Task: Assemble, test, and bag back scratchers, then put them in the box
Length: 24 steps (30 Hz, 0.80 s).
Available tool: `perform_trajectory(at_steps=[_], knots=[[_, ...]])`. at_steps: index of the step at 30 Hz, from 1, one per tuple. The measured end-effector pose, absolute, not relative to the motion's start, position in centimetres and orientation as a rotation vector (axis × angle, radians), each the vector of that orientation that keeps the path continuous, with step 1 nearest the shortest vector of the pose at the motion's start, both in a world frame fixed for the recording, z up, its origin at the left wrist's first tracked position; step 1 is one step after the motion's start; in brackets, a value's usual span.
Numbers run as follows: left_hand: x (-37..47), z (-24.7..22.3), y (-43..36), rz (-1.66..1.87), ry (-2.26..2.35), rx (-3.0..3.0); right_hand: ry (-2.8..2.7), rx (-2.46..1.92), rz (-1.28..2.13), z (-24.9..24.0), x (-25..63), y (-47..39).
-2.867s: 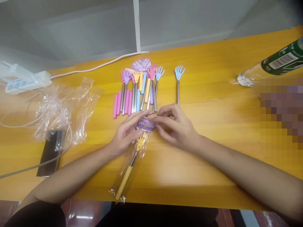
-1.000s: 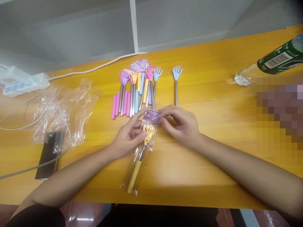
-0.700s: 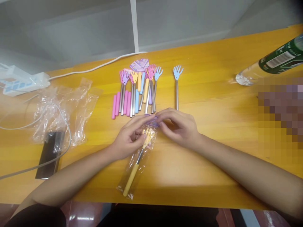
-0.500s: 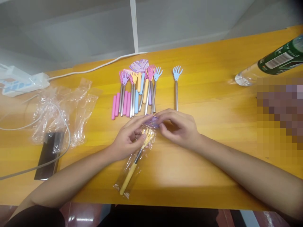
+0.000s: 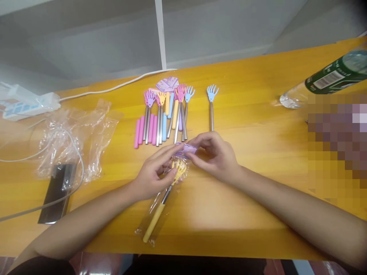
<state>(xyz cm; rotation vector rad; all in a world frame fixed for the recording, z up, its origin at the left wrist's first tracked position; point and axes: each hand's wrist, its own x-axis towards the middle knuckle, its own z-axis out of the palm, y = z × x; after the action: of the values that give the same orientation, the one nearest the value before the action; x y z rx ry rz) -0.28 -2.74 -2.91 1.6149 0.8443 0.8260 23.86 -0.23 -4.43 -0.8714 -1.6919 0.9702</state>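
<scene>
A yellow back scratcher lies slantwise in a clear plastic bag, its hand-shaped head toward the back. My left hand is closed on the bag near that head, with its forefinger reaching the purple card. Between thumb and fingers, my right hand pinches the purple card at the bag's top end. Behind my hands lie several scratchers with pink, purple, yellow and blue heads on metal rods, among loose coloured handles. One blue-headed scratcher lies apart to their right.
More purple cards lie at the back. On the left are clear bags, a dark flat object, a white cable and a power strip. A bottle with a green label lies at the right.
The purple card now shows more fully between my hands, with my right thumb lower on it. The whole view has shifted slightly.
</scene>
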Motion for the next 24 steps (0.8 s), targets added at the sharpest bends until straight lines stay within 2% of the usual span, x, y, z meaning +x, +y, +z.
perform_trajectory(at_steps=[14,20,24], knots=[[-0.25,-2.84,-2.84,0.802,0.820,1.525,-1.751,-0.794,1.048,-3.91,23.87,0.11],[-0.25,-2.36,-2.30,0.830,0.758,1.946,-1.598,-0.948,1.250,-3.59,23.43,-0.16],[-0.35,-2.37,-2.50,0.780,0.823,1.888,-1.562,-1.000,1.256,-3.51,23.27,-0.09]])
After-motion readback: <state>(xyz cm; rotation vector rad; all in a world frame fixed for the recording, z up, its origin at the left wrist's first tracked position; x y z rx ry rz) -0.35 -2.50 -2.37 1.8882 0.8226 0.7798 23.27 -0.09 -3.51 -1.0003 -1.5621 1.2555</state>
